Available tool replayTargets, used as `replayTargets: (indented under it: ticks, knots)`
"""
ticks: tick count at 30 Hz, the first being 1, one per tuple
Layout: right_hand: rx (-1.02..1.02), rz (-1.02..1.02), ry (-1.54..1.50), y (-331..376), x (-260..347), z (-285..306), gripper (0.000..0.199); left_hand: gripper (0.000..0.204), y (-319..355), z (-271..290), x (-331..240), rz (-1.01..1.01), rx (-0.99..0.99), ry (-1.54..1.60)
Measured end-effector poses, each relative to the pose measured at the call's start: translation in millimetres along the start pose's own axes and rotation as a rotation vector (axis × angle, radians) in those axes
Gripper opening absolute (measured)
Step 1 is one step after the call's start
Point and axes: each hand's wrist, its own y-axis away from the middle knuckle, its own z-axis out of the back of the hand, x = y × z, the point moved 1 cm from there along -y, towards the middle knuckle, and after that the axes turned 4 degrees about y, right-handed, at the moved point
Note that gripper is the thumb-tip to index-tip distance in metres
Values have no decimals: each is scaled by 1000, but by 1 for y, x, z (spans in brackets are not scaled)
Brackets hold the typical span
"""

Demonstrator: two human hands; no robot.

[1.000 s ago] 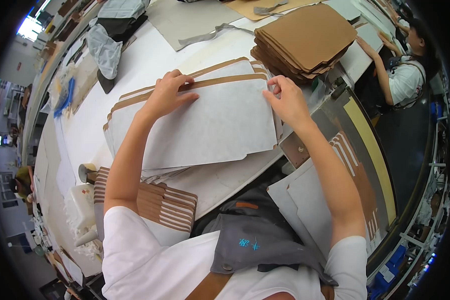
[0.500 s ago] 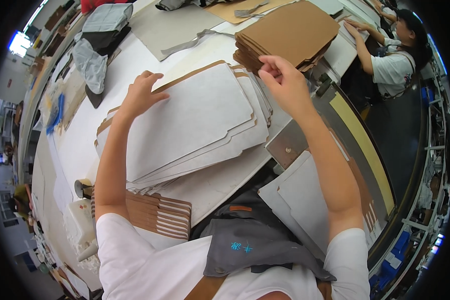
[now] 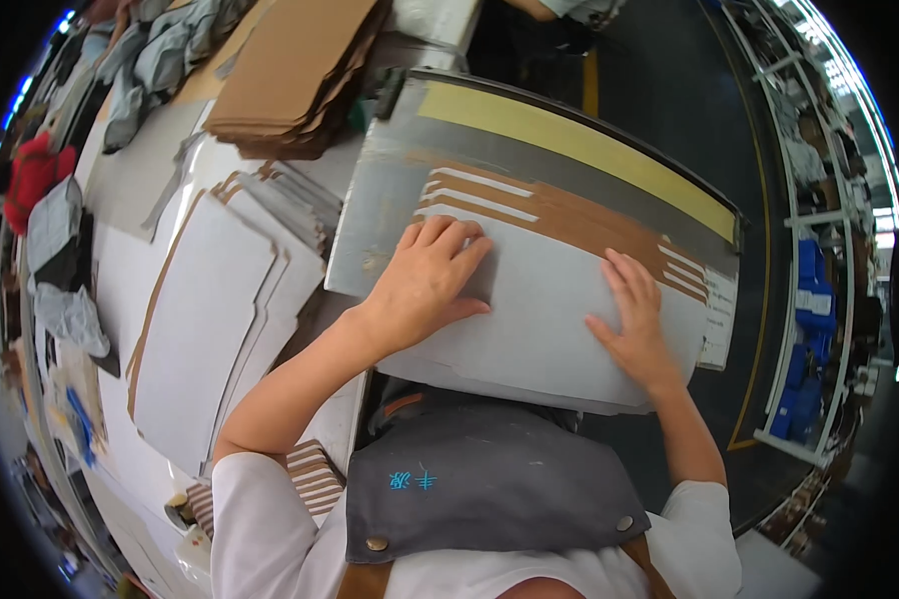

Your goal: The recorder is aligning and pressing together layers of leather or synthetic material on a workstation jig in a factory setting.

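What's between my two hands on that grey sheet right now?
In the head view, only bare grey sheet lies between the left hand and right hand; both press flat on it.

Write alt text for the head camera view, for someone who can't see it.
Both hands, left hand and right hand, press flat on a grey-white cardboard sheet lying on a grey metal work surface. To the left lies a pile of similar flat sheets, with a stack of brown cardboard beyond.

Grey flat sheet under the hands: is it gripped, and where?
Not gripped. Both hands press flat on the grey sheet: the left hand near its upper left, the right hand toward its right end.
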Motion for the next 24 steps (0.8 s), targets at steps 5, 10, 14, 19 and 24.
replayTargets:
  ticks: [5,10,14,19,24]
  knots:
    - [-45,25,62,7,-2,-11,63,67,-36,-15,6,18,13,-85]
    - [-63,-25,-27,6,-2,-12,61,55,-60,-13,11,118,158,-178]
    - [-96,-54,-86,5,-5,-8,62,30,-68,-9,5,80,151,-24]
    - [-215,-111,-71,8,-35,29,40,15,-56,14,-22,-29,62,162]
    - [-209,-60,-140,-29,-47,94,11,15,-86,51,-23,36,-60,151]
